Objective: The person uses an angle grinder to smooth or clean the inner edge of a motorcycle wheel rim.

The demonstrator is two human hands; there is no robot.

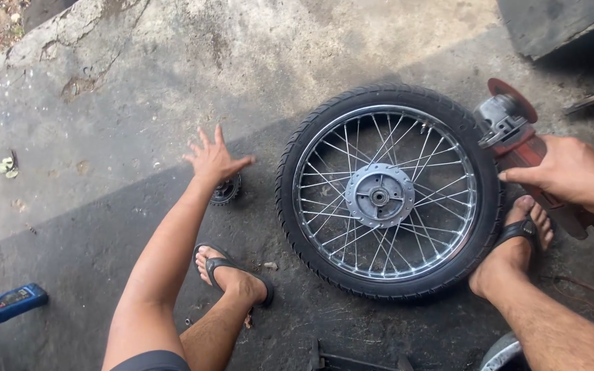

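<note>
Nearest me, my two bare legs: left foot [232, 275] in a black flip-flop flat on the dark grey concrete floor [104, 227], right foot [513, 251] in a matching sandal pressed against the tyre's right edge. A blue bottle-shaped container [9, 304] lies well left of everything, far from either hand.

My right hand [568, 172] is closed around the red body of an angle grinder [517, 137]; fingers wrap over the top, thumb pointing left toward the grey gear head. The reddish disc sits just beyond the fingertips, at or just beside the tyre's upper right rim; I cannot tell if it touches.

The black rubber motorcycle wheel with chrome rim, wire spokes and grey metal hub [388, 192] lies flat on the floor, just left of the right fingers and well right of the left ones.

My left hand [213, 159] is stretched out, fingers spread wide, holding nothing, hovering above a small dark toothed sprocket [225, 191] that lies just under the heel of the palm. Contact unclear.

Beyond the fingers, lighter cracked concrete [173, 62].
</note>
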